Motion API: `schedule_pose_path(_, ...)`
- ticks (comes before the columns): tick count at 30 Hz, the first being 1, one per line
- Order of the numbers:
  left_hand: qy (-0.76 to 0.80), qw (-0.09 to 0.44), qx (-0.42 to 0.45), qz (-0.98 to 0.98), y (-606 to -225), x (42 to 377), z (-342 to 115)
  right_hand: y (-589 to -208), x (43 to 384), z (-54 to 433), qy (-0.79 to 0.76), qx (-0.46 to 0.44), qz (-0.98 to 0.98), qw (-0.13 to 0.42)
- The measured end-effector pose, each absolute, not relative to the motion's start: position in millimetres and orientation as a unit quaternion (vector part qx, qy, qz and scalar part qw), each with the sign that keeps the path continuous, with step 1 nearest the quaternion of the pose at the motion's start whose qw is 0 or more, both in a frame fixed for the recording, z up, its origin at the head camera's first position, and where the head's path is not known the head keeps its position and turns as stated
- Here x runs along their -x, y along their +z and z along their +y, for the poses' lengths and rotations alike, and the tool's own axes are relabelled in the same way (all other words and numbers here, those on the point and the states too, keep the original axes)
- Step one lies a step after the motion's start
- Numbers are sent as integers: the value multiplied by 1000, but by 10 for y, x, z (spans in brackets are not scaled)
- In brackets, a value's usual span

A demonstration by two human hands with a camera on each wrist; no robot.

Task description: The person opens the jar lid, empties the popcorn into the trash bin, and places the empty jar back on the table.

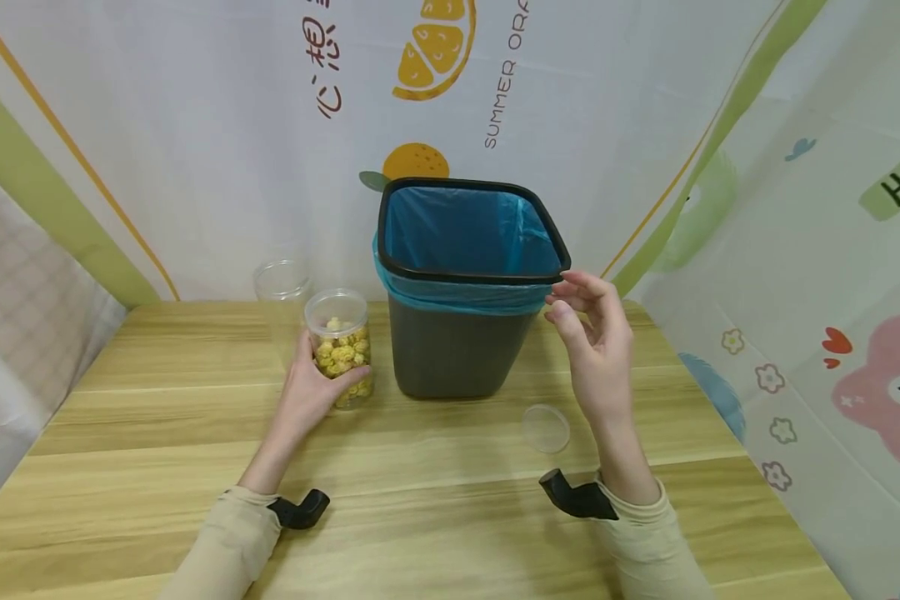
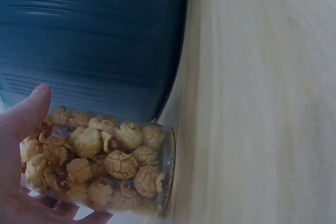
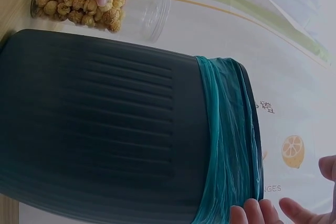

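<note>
A clear cylindrical jar (image 1: 339, 315) of yellowish popcorn (image 1: 342, 350), uncapped at the top, stands on the wooden table. My left hand (image 1: 311, 390) grips its side, thumb across the front and the other fingers behind. In the left wrist view, the popcorn (image 2: 100, 156) fills much of the jar close beside the bin. My right hand (image 1: 602, 342) is raised with relaxed, slightly bent fingers by the right front corner of the dark grey waste bin (image 1: 457, 358). Its fingertips overlap the blue liner (image 3: 226, 140) near the rim in the right wrist view, and it holds nothing.
Another tall clear jar (image 1: 281, 287) stands behind the left hand. A round translucent lid (image 1: 546, 429) lies on the table (image 1: 435, 517), right of the bin and near the right wrist. Printed curtains (image 1: 270, 183) hang behind the table and along its sides.
</note>
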State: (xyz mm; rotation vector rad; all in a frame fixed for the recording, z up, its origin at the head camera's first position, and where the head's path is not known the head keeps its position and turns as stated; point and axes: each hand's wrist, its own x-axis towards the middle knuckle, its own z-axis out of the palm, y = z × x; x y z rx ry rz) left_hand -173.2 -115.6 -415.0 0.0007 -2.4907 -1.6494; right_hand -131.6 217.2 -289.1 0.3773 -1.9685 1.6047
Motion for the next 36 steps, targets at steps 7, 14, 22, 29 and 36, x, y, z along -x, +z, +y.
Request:
schedule_pose_path(7, -551, 84, 3, -830, -4149, 1687, -1166, -2907, 1319, 2160, 597, -145, -738, 278)
schedule_pose_path(14, -548, 110, 9, -829, -4064, 1624, -1187, -2912, 1331, 2152, 597, -147, -739, 275)
schedule_pose_path(22, -527, 165, 37, -833, -3931, 1530, -1180, -2934, 1333, 2147, 593, -151, -745, 266)
schedule_pose_path(29, -513, 208, 69, -830, -3779, 1437, -1104, -2943, 1350, 2147, 591, -158, -745, 266)
schedule_pose_path(36, -484, 251, 99, -832, -3648, 1345, -1012, -2952, 1365, 2144, 592, -172, -743, 260)
